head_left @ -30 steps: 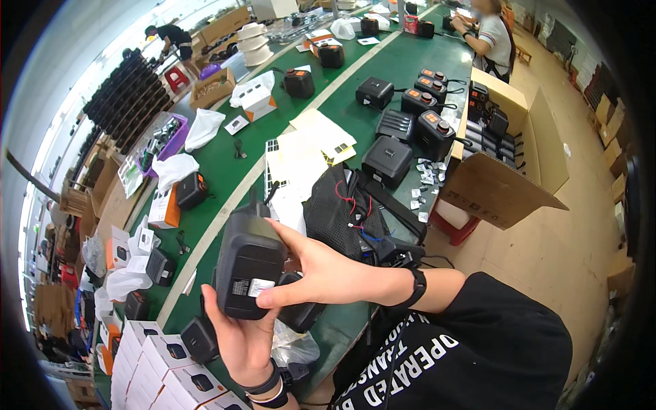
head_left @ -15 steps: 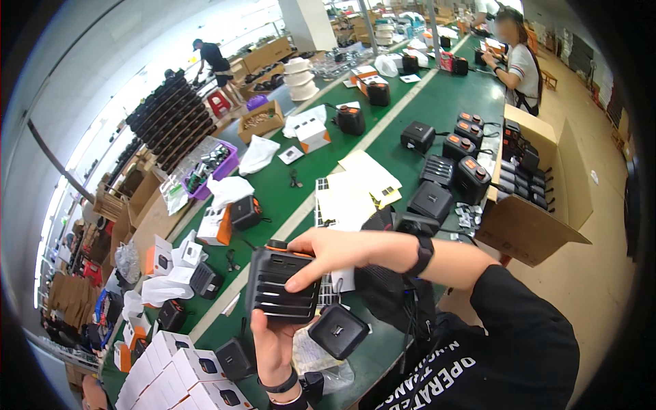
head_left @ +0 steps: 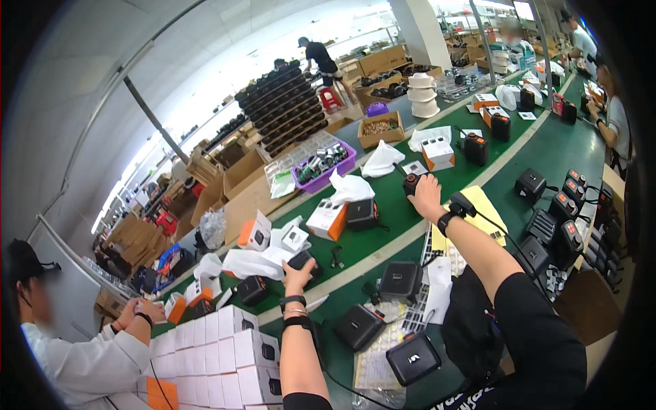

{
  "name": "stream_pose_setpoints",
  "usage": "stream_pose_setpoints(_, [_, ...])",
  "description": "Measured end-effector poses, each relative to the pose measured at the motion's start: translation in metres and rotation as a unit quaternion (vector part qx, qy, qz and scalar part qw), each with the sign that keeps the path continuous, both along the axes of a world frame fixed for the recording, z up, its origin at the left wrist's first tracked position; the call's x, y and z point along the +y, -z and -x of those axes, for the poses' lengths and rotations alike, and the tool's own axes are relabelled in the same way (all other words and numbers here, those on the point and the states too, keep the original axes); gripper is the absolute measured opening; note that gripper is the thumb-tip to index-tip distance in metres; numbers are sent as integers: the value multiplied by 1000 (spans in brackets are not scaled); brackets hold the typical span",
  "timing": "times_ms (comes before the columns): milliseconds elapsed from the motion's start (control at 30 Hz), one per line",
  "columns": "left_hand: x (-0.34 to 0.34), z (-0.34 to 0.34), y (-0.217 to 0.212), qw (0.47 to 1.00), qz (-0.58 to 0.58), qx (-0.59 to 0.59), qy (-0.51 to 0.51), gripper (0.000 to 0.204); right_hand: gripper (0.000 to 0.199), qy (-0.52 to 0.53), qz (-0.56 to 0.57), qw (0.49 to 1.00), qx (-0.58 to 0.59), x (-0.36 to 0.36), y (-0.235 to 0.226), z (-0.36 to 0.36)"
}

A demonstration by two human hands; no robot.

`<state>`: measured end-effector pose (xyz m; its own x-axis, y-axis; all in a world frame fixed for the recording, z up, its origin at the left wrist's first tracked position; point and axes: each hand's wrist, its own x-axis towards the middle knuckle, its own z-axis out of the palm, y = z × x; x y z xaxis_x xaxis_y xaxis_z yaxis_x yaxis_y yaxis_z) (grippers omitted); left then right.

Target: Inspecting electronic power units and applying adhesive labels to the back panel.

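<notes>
My left hand [head_left: 298, 276] reaches far across the green belt, its fingers closed round a small black boxy device [head_left: 301, 260] beside a white bag. Further off and to the right, my right hand [head_left: 428, 199] grips another black boxy device [head_left: 411, 183] with a round knob on top, next to a small white card. Its underside is hidden, so I cannot tell whether it touches the belt. Nearer me lie more such devices: one upright [head_left: 401, 281], one tilted [head_left: 360, 328] and one lying flat [head_left: 413, 359]. A yellow sheet [head_left: 483, 220] lies beneath my right forearm.
Stacked white boxes [head_left: 219, 348] fill the lower left, close to a co-worker's hands [head_left: 140, 311]. White-and-orange cartons [head_left: 326, 219] and white bags line the far side. A purple basket [head_left: 324, 179] of parts stands beyond. Several black devices [head_left: 564, 205] are grouped at right.
My view has turned left. My hands, together on one black device before, are now apart, each on a device across the belt. A co-worker now shows at the left.
</notes>
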<state>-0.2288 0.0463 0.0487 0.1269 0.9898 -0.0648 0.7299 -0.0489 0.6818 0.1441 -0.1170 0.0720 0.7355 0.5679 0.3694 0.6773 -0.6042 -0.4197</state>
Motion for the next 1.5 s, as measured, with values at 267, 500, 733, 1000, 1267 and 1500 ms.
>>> stream_pose_setpoints(267, [-23, -47, -27, 994, 0, 110, -19, 106, 64, -243, 8, 967, 72, 24, 10, 36])
stream_pose_setpoints(500, [-77, -13, -77, 976, 17, 120, 178, 102, 88, -151, 51, 961, 228, 56, 21, 45])
stream_pose_setpoints(733, [-127, 19, -63, 966, -14, 130, 223, 104, 83, -19, 52, 947, 317, 73, 21, 58])
stream_pose_setpoints(1000, [-142, 34, -67, 968, -63, 119, 210, 91, 48, -25, -172, 865, 470, 89, 16, 56])
stream_pose_setpoints(1267, [-193, 51, -127, 978, -181, -23, 101, 71, 54, -21, -156, 821, 549, 58, -12, 44])
stream_pose_setpoints(1500, [-241, 50, -186, 945, -183, -234, 133, 77, 77, -481, -162, 856, 96, -51, -105, 109])
